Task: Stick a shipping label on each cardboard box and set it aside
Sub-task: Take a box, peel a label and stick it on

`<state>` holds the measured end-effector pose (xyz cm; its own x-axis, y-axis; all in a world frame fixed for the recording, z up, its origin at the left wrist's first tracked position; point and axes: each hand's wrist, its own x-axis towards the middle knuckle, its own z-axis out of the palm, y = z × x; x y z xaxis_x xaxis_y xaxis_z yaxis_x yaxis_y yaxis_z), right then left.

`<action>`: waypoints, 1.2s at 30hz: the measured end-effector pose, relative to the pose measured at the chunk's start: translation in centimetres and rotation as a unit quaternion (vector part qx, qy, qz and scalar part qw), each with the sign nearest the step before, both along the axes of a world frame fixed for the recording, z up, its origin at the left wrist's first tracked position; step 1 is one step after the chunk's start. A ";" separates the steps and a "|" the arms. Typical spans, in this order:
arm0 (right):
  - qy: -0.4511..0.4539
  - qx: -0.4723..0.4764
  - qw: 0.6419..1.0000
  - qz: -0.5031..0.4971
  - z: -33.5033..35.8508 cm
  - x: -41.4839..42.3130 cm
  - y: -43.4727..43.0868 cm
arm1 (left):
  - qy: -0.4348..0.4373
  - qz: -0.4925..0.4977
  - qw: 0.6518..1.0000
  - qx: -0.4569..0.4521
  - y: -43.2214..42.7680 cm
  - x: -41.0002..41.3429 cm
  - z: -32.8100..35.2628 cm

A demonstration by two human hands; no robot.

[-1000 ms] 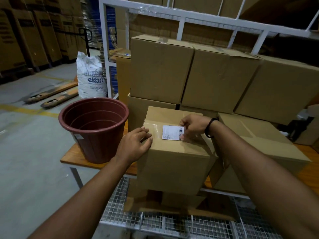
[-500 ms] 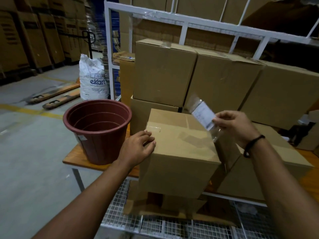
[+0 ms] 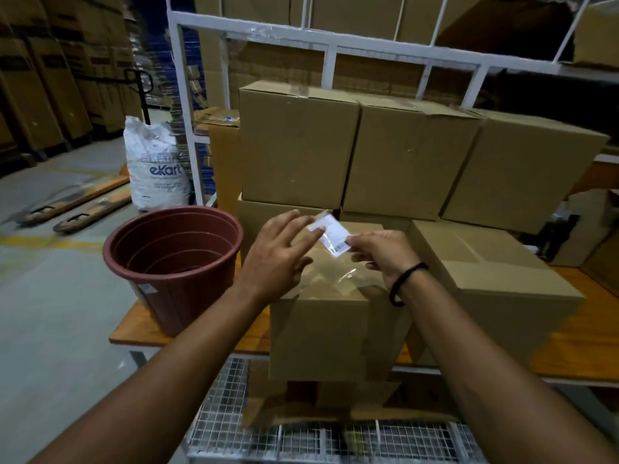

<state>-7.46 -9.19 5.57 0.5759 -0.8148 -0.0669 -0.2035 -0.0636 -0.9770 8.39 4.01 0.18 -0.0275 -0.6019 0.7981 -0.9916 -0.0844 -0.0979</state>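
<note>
Right fingers [image 3: 355,241] pinch the label [image 3: 331,236], now lifted off the box [image 3: 335,316] below it; left hand [image 3: 279,254], fingers spread, has left the box edge to meet it (likely peeling backing), so sticking must restart.

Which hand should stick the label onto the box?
Right. The right hand already pinches the label above the box; the left hand is open beside it.

We are reaching both arms forward, our left hand [image 3: 279,254] spreading its fingers loosely, our right hand [image 3: 382,252] pinching thumb against fingertips, a black band circling its wrist.
</note>
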 end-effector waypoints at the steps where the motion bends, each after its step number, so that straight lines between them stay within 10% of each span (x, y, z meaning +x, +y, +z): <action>1: 0.001 0.001 1.000 0.004 0.1 0.1 0.4 | -0.032 -0.012 0.999 -0.001 -0.6 0.0 0.2; 8: 0.036 -0.009 0.995 0.094 0.5 0.7 -1.0 | -0.076 -0.013 0.993 -0.087 -2.4 1.3 -0.4; 13: 0.003 0.019 0.983 0.181 1.3 3.3 -5.1 | 0.165 0.005 0.983 -0.086 -2.2 2.2 1.1; 17: -0.034 -0.006 0.962 0.270 0.6 7.0 -5.7 | 0.536 -0.041 0.839 -0.077 -2.0 2.9 2.2; 23: -0.006 -0.003 0.942 0.334 0.0 13.0 -1.7 | 0.647 0.002 0.754 -0.118 -0.1 6.0 2.1; 30: 0.049 0.105 0.950 0.289 -0.7 21.6 2.0 | 0.389 0.356 0.839 0.134 9.8 14.0 -0.5; 36: 0.166 0.065 0.945 0.275 -3.4 29.2 6.2 | 0.354 0.338 0.838 0.243 14.9 17.2 -4.0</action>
